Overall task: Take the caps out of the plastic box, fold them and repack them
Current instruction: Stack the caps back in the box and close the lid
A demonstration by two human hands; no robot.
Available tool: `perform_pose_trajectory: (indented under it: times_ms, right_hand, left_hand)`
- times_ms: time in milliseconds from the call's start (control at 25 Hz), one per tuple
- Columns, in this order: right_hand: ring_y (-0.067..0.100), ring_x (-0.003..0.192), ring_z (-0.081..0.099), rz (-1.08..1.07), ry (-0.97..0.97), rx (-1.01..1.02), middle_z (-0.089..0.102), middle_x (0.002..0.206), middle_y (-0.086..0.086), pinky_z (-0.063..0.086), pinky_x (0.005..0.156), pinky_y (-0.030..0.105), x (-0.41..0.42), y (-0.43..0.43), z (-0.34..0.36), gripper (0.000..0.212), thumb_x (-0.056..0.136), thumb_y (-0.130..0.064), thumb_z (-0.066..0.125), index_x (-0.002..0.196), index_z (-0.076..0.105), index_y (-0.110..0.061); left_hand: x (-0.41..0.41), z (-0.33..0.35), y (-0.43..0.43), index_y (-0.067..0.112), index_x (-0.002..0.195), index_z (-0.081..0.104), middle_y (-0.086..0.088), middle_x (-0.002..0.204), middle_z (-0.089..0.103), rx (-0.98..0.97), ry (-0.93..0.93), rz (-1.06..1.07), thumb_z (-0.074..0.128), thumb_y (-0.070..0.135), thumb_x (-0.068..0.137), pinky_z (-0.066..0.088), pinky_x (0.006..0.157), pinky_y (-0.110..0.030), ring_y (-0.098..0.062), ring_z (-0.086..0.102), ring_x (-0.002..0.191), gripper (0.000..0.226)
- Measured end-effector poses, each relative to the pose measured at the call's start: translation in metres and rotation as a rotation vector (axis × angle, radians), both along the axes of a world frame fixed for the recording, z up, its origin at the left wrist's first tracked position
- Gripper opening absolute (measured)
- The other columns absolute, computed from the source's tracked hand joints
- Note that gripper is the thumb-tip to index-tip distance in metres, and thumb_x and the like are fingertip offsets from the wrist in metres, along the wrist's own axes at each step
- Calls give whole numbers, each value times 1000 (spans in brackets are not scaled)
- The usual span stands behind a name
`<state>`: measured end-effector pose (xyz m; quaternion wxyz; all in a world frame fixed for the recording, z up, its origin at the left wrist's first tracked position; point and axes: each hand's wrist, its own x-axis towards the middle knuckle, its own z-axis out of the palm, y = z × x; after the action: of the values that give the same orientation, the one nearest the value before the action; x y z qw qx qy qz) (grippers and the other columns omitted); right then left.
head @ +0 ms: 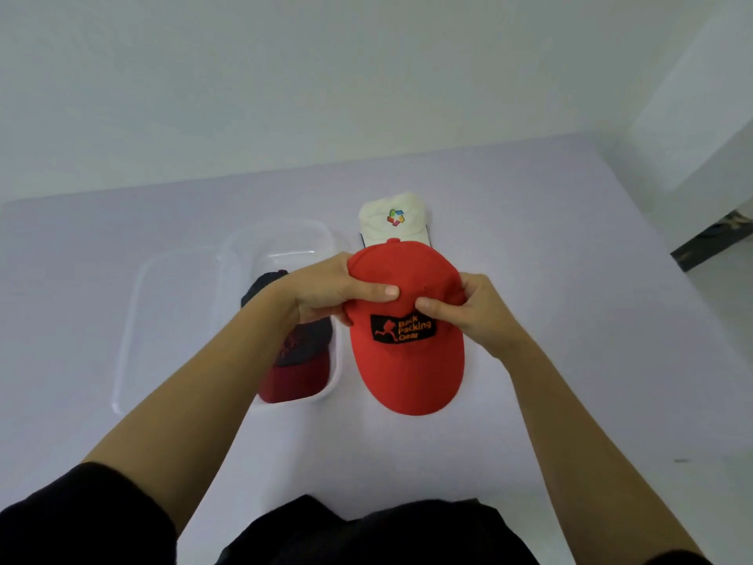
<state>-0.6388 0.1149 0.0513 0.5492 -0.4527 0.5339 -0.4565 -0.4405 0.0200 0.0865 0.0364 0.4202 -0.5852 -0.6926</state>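
A red cap (pixel 407 369) with a black "Back Packing Gear" patch is held over the table, brim toward me. My left hand (pixel 326 291) grips the left side of its crown, thumb pressed on top. My right hand (pixel 472 311) grips the right side, thumb on the front panel. A clear plastic box (pixel 285 238) stands to the left; inside lies a dark navy cap with a maroon brim (pixel 297 360), partly hidden by my left forearm. A white cap with a coloured logo (pixel 393 220) lies folded on the table behind the red one.
The box's clear lid (pixel 171 320) lies flat to the left of the box. The pale lilac table (pixel 570 279) ends at a white wall behind and drops off at the right, where dark floor shows. My dark clothing fills the bottom edge.
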Motion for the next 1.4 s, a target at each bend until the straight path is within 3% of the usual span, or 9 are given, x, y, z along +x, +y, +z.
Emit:
perform_pose_trajectory:
  times_ms: [160,320,520,640,760,1000,1160,1280,1400]
  right_hand:
    - [11,88,68,198,-22,-20,76,89,-4,55,85,27,57,-24,11,29,73,-46,73,84,76,-20]
    - [7,81,69,249,-89,-38,76,82,-4,54,79,22,105,-45,18,50,62,-67,70,78,77,-21]
    - [8,98,66,50,-258,-140,75,98,-8,50,91,24,161,-64,11,48,65,-63,71,97,73,-27]
    - [11,110,59,-149,-95,-98,71,99,-11,35,110,38,167,-77,-4,36,85,-60,50,107,63,-35]
    - [16,120,53,-83,186,154,61,121,-4,36,108,36,169,-83,-19,30,96,-34,47,124,51,-25]
    - [26,144,20,270,495,374,11,159,7,27,112,40,184,-111,-48,107,73,-27,79,150,7,-16]
    - [29,145,16,366,512,543,7,159,11,23,116,46,186,-143,-62,133,61,-20,87,149,-13,-18]
    - [28,137,35,455,429,661,34,151,9,32,112,47,181,-154,-64,130,48,-28,91,149,9,-19]
    - [26,117,57,488,457,561,63,123,5,44,103,44,179,-154,-66,79,55,-23,90,125,55,-13]
  left_hand:
    - [78,20,-17,17,102,70,-16,103,71,-37,0,24,82,45,60,48,88,-62,-39,66,96,51]
    - [137,38,-33,24,99,71,-12,101,73,-34,54,0,85,57,45,53,80,-59,-32,70,90,65]
    - [182,46,-47,28,94,73,-8,94,74,-106,27,-28,81,65,45,55,77,-51,-28,70,83,61]
    - [199,54,-61,29,85,75,-2,82,75,-200,-1,17,78,70,41,57,64,-36,-20,70,70,60]
    - [213,62,-83,29,84,74,1,79,75,-306,-19,109,76,73,41,52,65,-34,-17,68,66,63]
    - [217,72,-121,24,92,72,2,82,76,-402,-36,207,73,75,43,52,69,-37,-14,69,70,71]
    - [210,72,-138,26,90,73,4,79,75,-429,-42,216,71,72,50,49,70,-38,-14,67,69,61]
    - [202,77,-142,27,91,73,2,83,75,-460,-12,254,72,63,64,48,76,-46,-22,65,79,46]
    - [202,74,-144,25,94,72,-2,88,75,-465,21,312,63,51,78,50,82,-54,-27,65,86,32]
